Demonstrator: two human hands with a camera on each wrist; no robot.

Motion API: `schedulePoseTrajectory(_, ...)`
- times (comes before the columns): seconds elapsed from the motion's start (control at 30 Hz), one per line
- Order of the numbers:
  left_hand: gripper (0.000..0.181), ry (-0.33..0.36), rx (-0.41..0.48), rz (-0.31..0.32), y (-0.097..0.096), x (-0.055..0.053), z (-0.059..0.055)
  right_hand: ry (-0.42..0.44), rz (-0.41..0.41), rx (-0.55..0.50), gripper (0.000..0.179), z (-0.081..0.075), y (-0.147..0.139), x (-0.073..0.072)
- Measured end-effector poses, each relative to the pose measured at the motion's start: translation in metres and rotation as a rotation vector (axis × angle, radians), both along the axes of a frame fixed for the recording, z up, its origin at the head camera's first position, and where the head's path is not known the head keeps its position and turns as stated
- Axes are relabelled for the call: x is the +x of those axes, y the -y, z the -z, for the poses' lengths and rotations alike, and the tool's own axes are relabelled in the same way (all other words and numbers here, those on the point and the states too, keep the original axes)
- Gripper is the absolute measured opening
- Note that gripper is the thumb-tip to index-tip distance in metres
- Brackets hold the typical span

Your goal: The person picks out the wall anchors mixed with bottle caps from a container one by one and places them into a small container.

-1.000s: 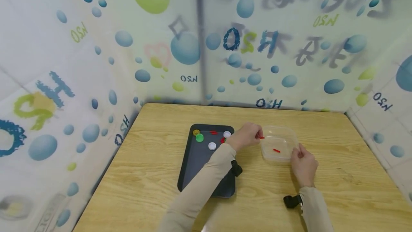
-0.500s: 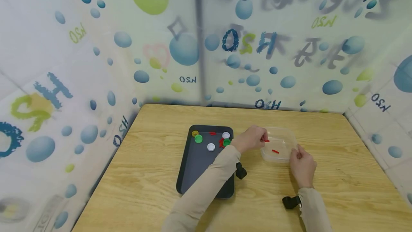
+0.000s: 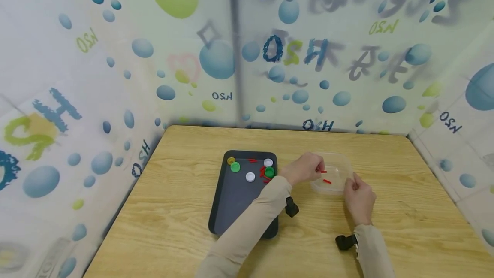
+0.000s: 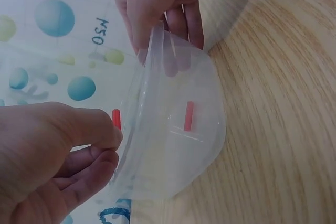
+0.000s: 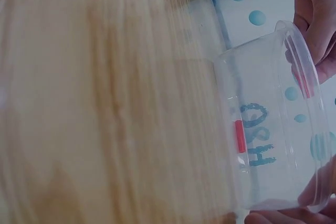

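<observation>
Red stick (image 3: 323, 172) pinched in left hand (image 3: 304, 169), right hand (image 3: 359, 198) gripping clear tub (image 3: 344, 163); one stick (image 3: 327, 181) inside, other sticks (image 3: 252, 161) remaining far in tray (image 3: 235, 205).

I'd call this a small screened-off booth, though whether it stands in a home, lab or workshop I can't tell. A wood-grain counter (image 3: 417, 209) fills the floor of it, hemmed in by a back wall (image 3: 339, 25) at twelve o'clock, a left wall (image 3: 96, 119) at nine and a right wall (image 3: 463, 153) at three. All three wear pale, bathroom-like sheeting with blue and green bubbles and backwards "H2O" lettering (image 3: 295, 50). Blurred grey characters (image 3: 364, 61) at one o'clock look as if they show through from behind.
</observation>
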State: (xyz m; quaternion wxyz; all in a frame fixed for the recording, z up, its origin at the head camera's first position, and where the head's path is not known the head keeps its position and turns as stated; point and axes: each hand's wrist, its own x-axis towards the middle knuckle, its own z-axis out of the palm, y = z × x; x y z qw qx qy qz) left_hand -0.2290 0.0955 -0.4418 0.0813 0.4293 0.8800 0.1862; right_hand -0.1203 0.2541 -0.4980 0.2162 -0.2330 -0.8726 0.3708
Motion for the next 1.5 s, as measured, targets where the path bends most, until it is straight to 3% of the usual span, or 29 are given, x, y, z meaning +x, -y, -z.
schedulePoseTrajectory(0.53, 0.004, -0.028, 0.026, 0.03, -0.017, 0.002, 0.011, -0.03, 0.006, -0.011, 0.042, 0.003, 0.0, -0.002)
schedulePoseTrajectory(0.93, 0.005, -0.027, 0.063, 0.008, -0.017, 0.002, 0.016, -0.032, -0.011, -0.017, 0.043, 0.002, 0.003, -0.002)
schedulePoseTrajectory(1.3, 0.014, -0.014, 0.133, -0.011, 0.008, -0.006, 0.001, -0.001, -0.008, -0.023, 0.044, 0.0, 0.0, -0.002)
schedulePoseTrajectory(1.5, 0.011, -0.004, 0.118, -0.051, 0.026, -0.009, -0.002, 0.002, -0.001, -0.02, 0.045, 0.001, 0.001, 0.0)
